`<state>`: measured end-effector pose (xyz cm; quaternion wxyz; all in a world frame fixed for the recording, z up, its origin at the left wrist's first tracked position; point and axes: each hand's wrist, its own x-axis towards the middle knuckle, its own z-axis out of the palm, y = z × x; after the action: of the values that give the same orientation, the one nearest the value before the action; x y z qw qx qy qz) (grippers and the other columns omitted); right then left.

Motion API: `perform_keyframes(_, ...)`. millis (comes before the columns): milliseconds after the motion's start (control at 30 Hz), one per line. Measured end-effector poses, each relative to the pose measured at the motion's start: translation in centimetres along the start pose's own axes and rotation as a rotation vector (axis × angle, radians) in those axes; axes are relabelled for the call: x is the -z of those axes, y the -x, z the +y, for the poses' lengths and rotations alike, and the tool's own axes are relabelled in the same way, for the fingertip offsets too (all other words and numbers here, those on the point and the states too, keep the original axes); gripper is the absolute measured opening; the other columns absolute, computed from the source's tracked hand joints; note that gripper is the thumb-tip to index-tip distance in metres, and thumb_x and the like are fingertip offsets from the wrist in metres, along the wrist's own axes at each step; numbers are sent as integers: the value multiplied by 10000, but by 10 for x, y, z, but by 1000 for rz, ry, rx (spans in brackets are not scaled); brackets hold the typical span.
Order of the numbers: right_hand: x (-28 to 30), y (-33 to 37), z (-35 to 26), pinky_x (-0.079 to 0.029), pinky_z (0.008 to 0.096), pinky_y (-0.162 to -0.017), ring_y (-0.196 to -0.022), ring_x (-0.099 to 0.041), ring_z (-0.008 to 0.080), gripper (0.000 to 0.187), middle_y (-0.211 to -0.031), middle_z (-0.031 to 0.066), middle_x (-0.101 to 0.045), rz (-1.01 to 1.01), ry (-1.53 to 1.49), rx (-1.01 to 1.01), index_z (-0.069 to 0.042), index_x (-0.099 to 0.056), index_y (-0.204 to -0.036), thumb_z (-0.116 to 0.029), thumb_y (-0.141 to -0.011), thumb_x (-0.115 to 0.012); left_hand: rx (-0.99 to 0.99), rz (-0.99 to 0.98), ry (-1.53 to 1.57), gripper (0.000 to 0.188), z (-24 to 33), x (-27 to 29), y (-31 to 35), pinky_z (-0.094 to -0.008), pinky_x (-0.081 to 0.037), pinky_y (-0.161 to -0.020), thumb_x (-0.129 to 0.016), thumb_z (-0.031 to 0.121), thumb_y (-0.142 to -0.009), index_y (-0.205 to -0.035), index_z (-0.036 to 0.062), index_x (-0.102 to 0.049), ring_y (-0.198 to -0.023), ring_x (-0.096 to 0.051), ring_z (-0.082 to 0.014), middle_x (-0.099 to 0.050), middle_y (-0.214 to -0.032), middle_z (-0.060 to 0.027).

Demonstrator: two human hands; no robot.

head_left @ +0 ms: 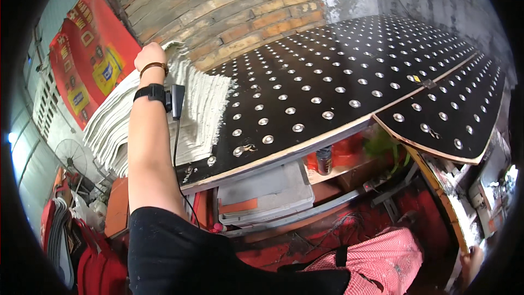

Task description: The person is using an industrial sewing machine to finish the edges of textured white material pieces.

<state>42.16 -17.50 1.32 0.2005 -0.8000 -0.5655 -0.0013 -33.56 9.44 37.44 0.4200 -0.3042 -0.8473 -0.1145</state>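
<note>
Across the middle of the view spread the black bench (309, 114), dotted with shiny metal studs, a brick wall (234, 16) behind its far left side. On its near left corner sat the cloth (201, 109), a thick off-white pile with frayed edges, its layers fanned and overhanging toward the left. Below, under the bench's front edge, stood a grey bin (267, 183).

Handling that pile well likely called for a grip through several layers at once, with the other palm brought over to steady the loose side, since the fanned sheets could slip apart. A low, level pull would probably suit better than a lift, so the frayed edges did not snag on the studs.

The left hand (151, 57) lay at the pile's far edge, knuckles up and fingers curled; whether they pinched any cloth could not be told, as the fingertips were hidden. The right hand (472, 265), dim and partly lost at the lower right rim, was well apart from the pile, beside the end of a yellow strip (441, 191); its grip could not be made out. From a wrist device (177, 101) on the left arm hung a thin cord (176, 158), best held clear of the layers.
</note>
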Motion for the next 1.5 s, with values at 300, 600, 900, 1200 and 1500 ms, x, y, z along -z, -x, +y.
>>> perform_keyframes(300,-12,-58,-215,-464,329,-816,-972,-586,259,465,-1033,190,-595,-294,-603,234,-26,-559,-1108,-89,-670,-701,19,-400,1687,194,178,-15,192,-310,-455,-517,-489,185,-881,-833,-3,-477,-652,-596,-181,-563,-677,-106)
perform_keyframes(600,-67,-82,-237,-454,231,-680,-765,-558,91,240,-847,59,-624,119,-1362,-267,49,-554,-1001,-117,-830,-584,-627,-785,2363,347,197,105,424,-375,-327,-992,-474,32,-853,-1180,-26,-371,-1131,-406,-207,-460,-1145,-127)
perform_keyframes(900,-61,-48,-139,-457,246,-760,-869,-560,114,361,-995,104,-586,353,-1438,-324,40,-457,-1172,-68,-840,-548,383,-1362,2098,290,180,-31,414,-339,-452,-808,-544,75,-800,-1066,-32,-498,-948,-530,-221,-538,-1046,-129)
perform_keyframes(1200,-40,-51,-92,-434,244,-853,-1007,-518,140,518,-1220,154,-450,591,-1524,-337,14,-315,-1307,9,-829,-515,225,-1400,2159,487,178,4,444,-352,-386,-913,-467,2,-749,-1226,-35,-380,-1087,-450,-250,-450,-1204,-142)
perform_keyframes(1500,-40,-56,-80,-433,236,-843,-992,-527,132,504,-1200,157,-481,581,-1398,-287,41,-344,-1284,-21,-825,-542,435,-1675,2232,359,188,-57,413,-355,-389,-920,-453,82,-839,-1182,-21,-427,-1069,-477,-229,-484,-1188,-122)
